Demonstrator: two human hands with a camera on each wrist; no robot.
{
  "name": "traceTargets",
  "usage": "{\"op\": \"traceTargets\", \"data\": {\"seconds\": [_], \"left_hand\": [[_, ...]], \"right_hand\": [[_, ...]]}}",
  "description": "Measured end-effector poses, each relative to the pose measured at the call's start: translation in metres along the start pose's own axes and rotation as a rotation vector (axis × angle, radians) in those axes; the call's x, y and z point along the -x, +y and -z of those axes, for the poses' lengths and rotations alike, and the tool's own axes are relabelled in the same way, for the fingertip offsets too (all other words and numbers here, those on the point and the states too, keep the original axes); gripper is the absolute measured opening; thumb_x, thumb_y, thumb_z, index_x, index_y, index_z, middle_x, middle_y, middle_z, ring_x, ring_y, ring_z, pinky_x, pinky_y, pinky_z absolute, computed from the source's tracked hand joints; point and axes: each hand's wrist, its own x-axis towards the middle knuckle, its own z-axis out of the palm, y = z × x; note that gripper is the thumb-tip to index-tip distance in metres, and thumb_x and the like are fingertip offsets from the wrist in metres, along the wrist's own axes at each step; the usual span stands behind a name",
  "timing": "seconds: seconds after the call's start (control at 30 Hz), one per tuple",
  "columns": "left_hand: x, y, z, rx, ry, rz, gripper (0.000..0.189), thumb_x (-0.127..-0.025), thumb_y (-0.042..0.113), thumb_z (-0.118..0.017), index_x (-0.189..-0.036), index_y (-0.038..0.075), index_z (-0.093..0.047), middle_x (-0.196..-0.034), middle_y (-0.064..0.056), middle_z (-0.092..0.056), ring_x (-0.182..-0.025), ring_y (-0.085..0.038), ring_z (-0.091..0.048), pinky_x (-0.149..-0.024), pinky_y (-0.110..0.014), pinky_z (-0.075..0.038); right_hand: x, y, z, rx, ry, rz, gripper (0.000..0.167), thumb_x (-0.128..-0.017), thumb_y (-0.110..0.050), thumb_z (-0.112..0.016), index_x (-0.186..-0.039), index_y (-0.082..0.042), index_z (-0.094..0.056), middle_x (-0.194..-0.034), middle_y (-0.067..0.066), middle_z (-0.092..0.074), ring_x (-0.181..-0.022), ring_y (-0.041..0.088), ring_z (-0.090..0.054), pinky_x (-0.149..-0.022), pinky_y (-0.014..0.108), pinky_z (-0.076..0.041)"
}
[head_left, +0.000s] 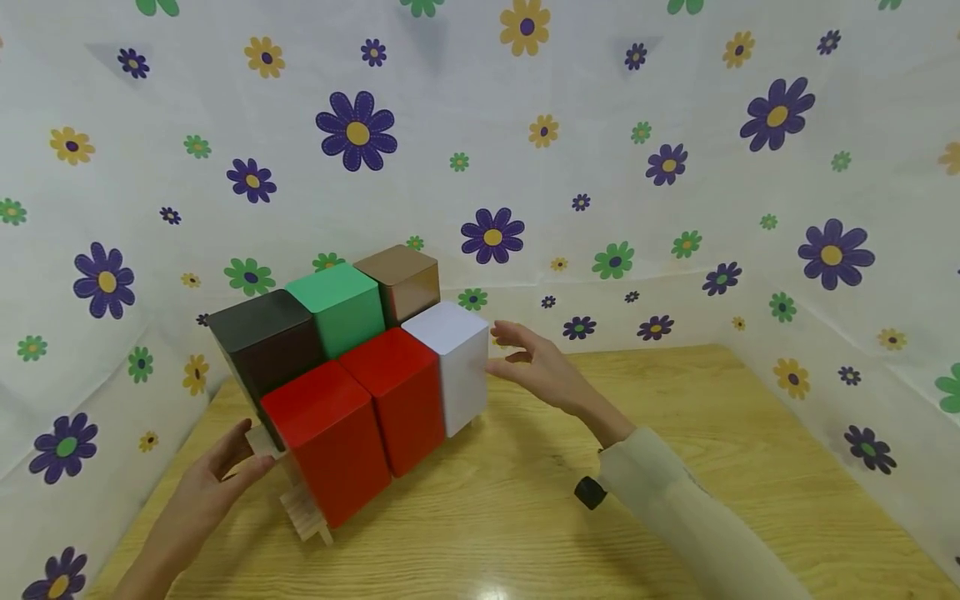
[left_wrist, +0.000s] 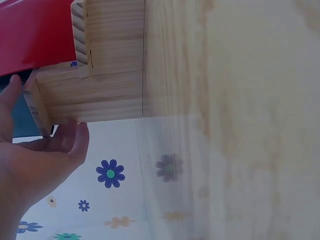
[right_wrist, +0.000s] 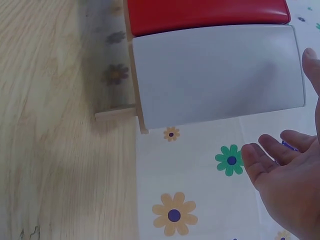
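Two rows of tall smooth boxes stand on a low slatted wooden stand [head_left: 303,510]. The back row has a black box [head_left: 262,333], a green box [head_left: 337,304] and a brown box [head_left: 401,271]. In front are a near red box [head_left: 330,442], a second red box [head_left: 401,400] and a white box [head_left: 461,367]. My left hand [head_left: 202,492] grips the stand's left end, thumb and fingers on either side of a slat end [left_wrist: 37,107]. At the white box's right side, my right hand [head_left: 543,367] has its fingers spread and relaxed, apart from the box in the right wrist view.
The stand rests on a wood-grain table [head_left: 525,517]. A white cloth with printed flowers [head_left: 600,208] hangs behind the table and along both sides. A small black block [head_left: 590,493] shows at the right sleeve's cuff.
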Motion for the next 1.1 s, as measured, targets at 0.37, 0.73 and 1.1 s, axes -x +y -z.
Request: {"op": "traceTargets", "data": {"seconds": [0.37,0.73,1.1], "left_hand": [[-0.001,-0.008,-0.001,0.017,-0.005,-0.024,0.081,-0.094,0.042,-0.059,-0.154,0.010,-0.014,-0.145,-0.025,-0.034,-0.128,-0.042,-0.039,-0.091,-0.043,-0.050],[0.000,-0.008,-0.002,0.023,-0.010,-0.032,0.082,-0.094,0.042,-0.059,-0.154,0.010,-0.012,-0.145,-0.026,-0.034,-0.127,-0.043,-0.040,-0.090,-0.045,-0.050],[-0.003,-0.007,-0.003,0.023,0.003,0.011,0.083,-0.093,0.047,-0.058,-0.154,0.011,-0.013,-0.148,-0.025,-0.030,-0.130,-0.043,-0.036,-0.092,-0.049,-0.048]], "right_hand": [[-0.023,-0.006,-0.004,-0.084,-0.068,0.046,0.075,-0.087,-0.030,-0.071,-0.149,-0.014,-0.031,-0.143,0.001,-0.043,-0.116,0.026,-0.052,-0.094,0.043,-0.047],[-0.040,-0.011,-0.004,-0.263,-0.200,0.068,0.076,-0.090,-0.018,-0.068,-0.152,-0.015,-0.023,-0.150,0.001,-0.033,-0.123,0.029,-0.047,-0.099,0.045,-0.043],[-0.047,-0.022,-0.003,-0.328,-0.253,0.076,0.080,-0.090,-0.008,-0.065,-0.153,-0.007,-0.016,-0.150,0.013,-0.030,-0.120,0.029,-0.045,-0.102,0.043,-0.041]]}}
